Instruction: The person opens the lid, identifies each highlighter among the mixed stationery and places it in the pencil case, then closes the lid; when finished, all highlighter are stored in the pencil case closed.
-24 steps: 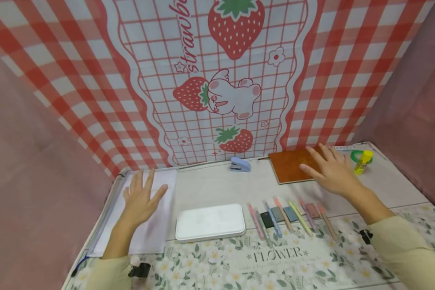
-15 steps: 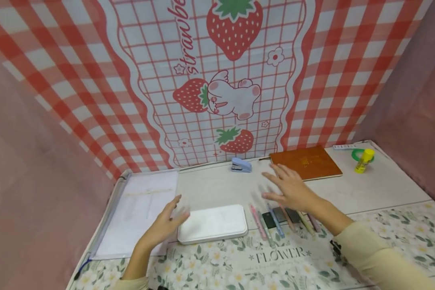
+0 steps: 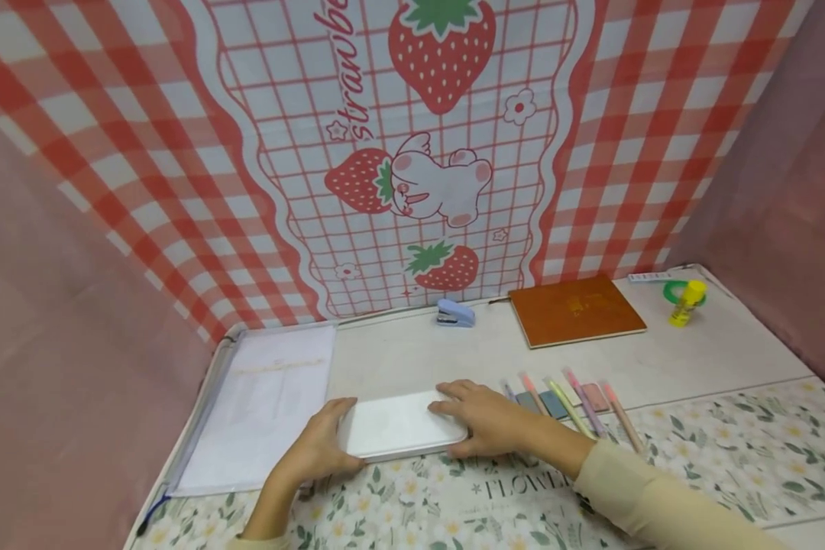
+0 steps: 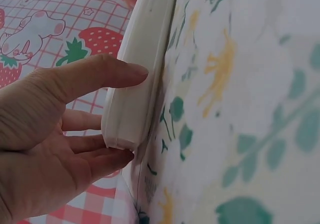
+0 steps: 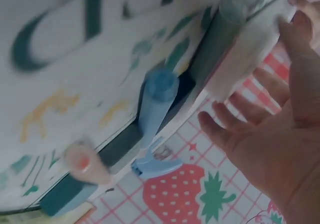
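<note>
A flat white pencil case with rounded corners lies on the table between both hands. My left hand grips its left end; in the left wrist view the thumb presses the side wall of the case and the fingers curl round its end. My right hand holds the right end, thumb at the front corner and fingers over the top edge. In the right wrist view that end of the case is partly blurred. The right hand and forearm hide some pens in the head view.
Right of the case lie several pens, including a yellow one, on small coloured squares. Behind are a blue stapler, a brown notebook, a yellow glue stick and green tape. A paper-filled folder lies left.
Both hands have come inward and down: the left from above the folder, the right from above the notebook and then over the pens. They now hold the white pencil case's two ends.
</note>
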A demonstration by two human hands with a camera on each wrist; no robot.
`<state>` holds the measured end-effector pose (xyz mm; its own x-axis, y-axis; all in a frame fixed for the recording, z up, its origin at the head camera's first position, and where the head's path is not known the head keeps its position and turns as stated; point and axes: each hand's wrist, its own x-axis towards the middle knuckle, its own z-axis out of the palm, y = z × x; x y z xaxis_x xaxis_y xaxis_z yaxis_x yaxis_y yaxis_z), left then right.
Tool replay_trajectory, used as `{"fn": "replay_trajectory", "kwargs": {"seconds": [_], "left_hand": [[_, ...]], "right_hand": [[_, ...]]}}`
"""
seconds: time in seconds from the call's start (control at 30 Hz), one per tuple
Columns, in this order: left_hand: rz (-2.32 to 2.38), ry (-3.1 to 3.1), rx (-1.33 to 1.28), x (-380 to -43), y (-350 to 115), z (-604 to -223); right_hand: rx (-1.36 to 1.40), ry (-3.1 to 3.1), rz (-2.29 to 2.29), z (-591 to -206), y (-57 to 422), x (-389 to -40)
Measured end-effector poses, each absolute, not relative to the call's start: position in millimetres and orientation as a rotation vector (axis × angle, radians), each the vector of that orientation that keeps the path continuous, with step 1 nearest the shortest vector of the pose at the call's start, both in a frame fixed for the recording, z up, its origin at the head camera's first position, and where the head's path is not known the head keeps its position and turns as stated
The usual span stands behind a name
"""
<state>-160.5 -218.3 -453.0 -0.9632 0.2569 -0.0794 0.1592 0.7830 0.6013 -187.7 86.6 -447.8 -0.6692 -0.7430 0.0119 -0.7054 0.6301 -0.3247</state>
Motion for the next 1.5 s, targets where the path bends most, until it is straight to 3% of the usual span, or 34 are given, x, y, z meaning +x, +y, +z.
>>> {"fn": "replay_trajectory", "kwargs": {"seconds": [0.43,0.93,1.2,1.5], "left_hand": [[0.952,2.868,0.331,-162.5,-224.8,-461.2],[1.03,2.834,0.297,-158.8,-232.1,-464.7],[1.116,2.807,0.324,-159.5,-231.2,-464.5],[1.4,2.612,0.258,-163.9,-240.5,-467.6]], "right_hand": [[-1.16,2.776,-0.324,-447.2,68.8,-186.4],[-1.266,2.635,-0.332,-430.5,66.0,-208.7],[-1.34,2.488,-0.574,-419.8,75.4,-228.0],[-1.216,2.285,-0.838,-416.3,82.9,-245.3]]}}
